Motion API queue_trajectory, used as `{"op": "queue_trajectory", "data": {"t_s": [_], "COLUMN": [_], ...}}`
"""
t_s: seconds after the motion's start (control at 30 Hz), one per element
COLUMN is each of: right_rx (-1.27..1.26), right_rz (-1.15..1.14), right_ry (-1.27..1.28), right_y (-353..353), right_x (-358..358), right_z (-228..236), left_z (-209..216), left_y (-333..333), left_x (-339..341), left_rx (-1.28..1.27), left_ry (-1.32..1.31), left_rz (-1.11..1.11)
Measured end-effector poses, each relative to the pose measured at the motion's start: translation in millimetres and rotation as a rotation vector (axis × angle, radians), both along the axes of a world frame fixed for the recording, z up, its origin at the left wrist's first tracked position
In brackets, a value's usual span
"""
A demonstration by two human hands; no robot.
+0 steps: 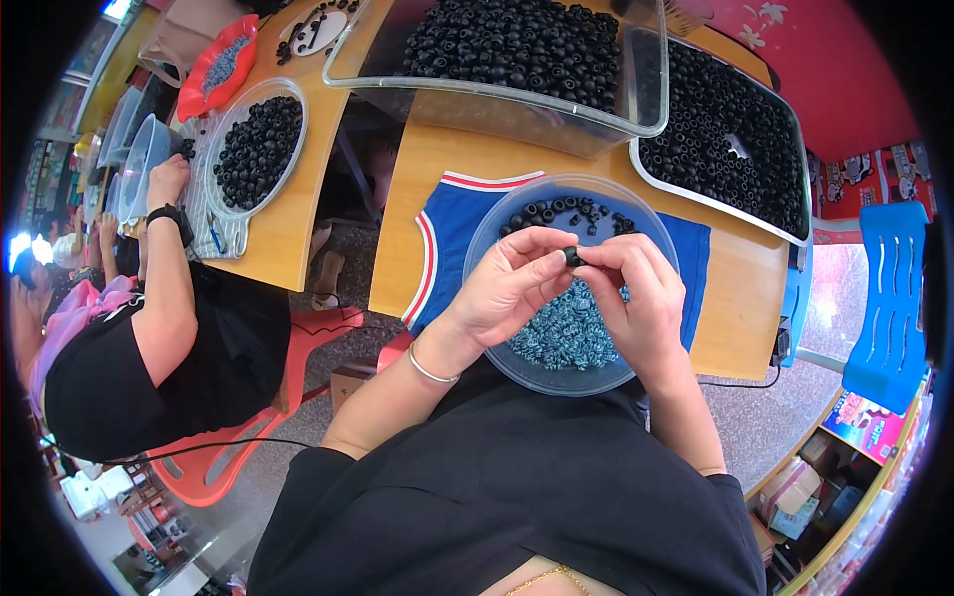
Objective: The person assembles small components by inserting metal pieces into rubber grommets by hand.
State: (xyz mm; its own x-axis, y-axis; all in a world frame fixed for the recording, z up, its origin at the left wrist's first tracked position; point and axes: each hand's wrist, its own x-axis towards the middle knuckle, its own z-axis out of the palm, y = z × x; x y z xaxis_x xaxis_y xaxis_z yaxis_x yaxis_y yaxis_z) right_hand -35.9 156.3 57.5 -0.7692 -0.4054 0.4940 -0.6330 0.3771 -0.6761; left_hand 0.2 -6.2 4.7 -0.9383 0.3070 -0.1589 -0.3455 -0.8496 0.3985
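Pinching black piece (573, 257), long axis unclear

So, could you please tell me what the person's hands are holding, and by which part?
One small black piece, held by its left and right sides between the fingers of the left hand and right hand.

Thumb meets forefinger on each side as the person's left hand (517, 281), in from eight o'clock, and right hand (644, 296), in from five o'clock, come together in a fine two-handed pinch, fingertips close. The left forearm (397, 399) slants up between one and two o'clock; the right forearm (690, 415) points toward eleven. Both elbows are bent, both forearms bare.
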Motion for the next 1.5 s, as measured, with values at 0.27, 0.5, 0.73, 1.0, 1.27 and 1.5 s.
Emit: {"op": "queue_trajectory", "data": {"t_s": [0.27,0.5,0.73,1.0,1.27,1.5], "right_rx": [-0.013,0.115,0.051,-0.43,0.123,0.451], "right_rz": [0.048,0.241,0.292,0.185,0.024,0.038], "right_ry": [-0.255,-0.287,-0.275,-0.59,-0.311,-0.153], "right_y": [4,11,15,15,19,26], "right_x": [0,-8,-9,-14,-31,-27], "right_z": [7,8,1,-8,-15,-33], "left_z": [3,12,12,61,87,24], "left_y": [-8,-15,-10,-5,-36,-11], "left_x": [-3,-8,-6,-38,-98,-52], "left_rx": [-0.183,-0.261,-0.184,-0.5,-1.348,-1.697], "left_ry": [0.078,0.098,0.087,0.341,0.737,1.06], "left_rz": [-0.017,-0.094,-0.133,0.062,0.548,0.144]}}
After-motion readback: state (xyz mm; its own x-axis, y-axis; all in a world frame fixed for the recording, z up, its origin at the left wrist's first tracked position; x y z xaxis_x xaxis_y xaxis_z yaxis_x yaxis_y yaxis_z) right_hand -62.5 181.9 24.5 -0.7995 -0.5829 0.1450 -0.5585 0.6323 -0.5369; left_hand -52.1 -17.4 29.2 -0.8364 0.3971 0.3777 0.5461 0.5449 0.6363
